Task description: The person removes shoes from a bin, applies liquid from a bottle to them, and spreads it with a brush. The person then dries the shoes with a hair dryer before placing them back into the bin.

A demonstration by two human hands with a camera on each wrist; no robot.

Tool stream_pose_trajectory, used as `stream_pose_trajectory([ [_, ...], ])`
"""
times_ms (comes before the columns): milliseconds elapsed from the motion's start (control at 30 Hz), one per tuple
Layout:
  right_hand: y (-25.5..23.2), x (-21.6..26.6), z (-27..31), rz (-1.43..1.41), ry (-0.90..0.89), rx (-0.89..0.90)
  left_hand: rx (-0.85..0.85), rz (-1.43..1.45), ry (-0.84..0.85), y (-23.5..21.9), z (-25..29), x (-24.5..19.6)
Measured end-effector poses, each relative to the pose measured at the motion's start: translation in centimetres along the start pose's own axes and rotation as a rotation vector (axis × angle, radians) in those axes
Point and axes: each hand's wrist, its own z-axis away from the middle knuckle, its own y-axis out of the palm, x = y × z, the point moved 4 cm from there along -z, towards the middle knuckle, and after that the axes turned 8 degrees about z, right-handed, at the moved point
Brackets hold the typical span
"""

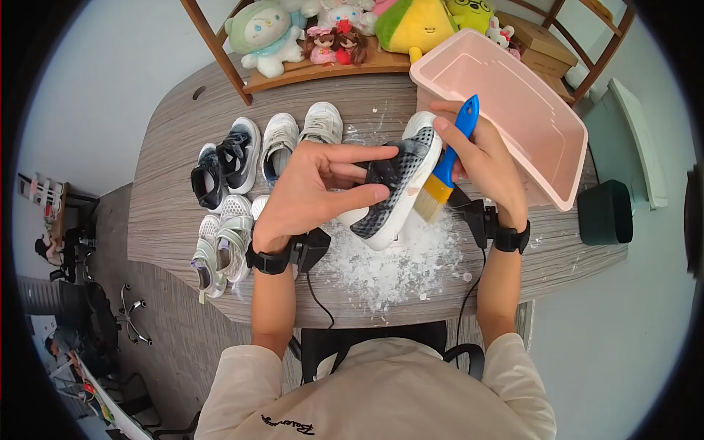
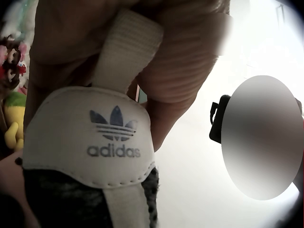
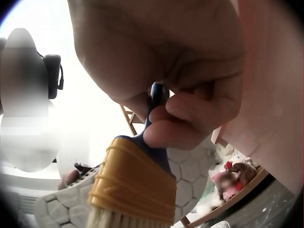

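Note:
My left hand (image 1: 304, 187) grips a black-and-white sneaker (image 1: 400, 180), fingers and thumb on its dark mesh upper. The sneaker is held slanted above the table, sole turned to the right. In the left wrist view its white heel patch (image 2: 90, 128) carries an adidas logo, with a pull strap above. My right hand (image 1: 490, 165) holds a paintbrush (image 1: 447, 165) with a blue handle, its thumb also at one end of the sneaker. The brush's pale bristles (image 3: 118, 221) point down beside the hexagon-patterned sole (image 3: 54, 211).
White powder (image 1: 378, 275) lies scattered on the wood-grain table below. Several shoes (image 1: 236, 150) stand in pairs at left. A pink bin (image 1: 576, 150) is at back right, near a dark green bin (image 1: 605, 213). Plush toys (image 1: 268, 37) fill a wooden shelf behind.

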Motion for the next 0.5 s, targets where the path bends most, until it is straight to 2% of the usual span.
stream_pose_trajectory([
  [67, 0.6, -0.2, -0.2, -0.119, 0.08, 0.175, -0.005, 0.033, 0.033, 0.5, 0.0, 0.2],
  [133, 1.0, -0.5, -0.5, -0.126, 0.062, 0.182, -0.002, 0.064, 0.06, 0.7, 0.1, 0.1],
  [233, 1.6, -1.4, -0.8, -0.125, 0.026, 0.179, 0.004, -0.048, 0.036, 1.0, 0.4, -0.1],
  [333, 2.2, -1.8, -0.8, -0.145, -0.029, 0.155, -0.056, -0.06, 0.099, 1.3, 0.4, 0.8],
  [433, 3.1, -2.9, 0.1, -0.276, 0.027, 0.118, -0.172, -0.063, 0.219, 1.4, 0.5, 2.5],
  [500, 3.5, -3.7, 1.0, -0.343, 0.034, 0.093, -0.208, -0.031, 0.191, 1.5, 0.9, 3.6],
])
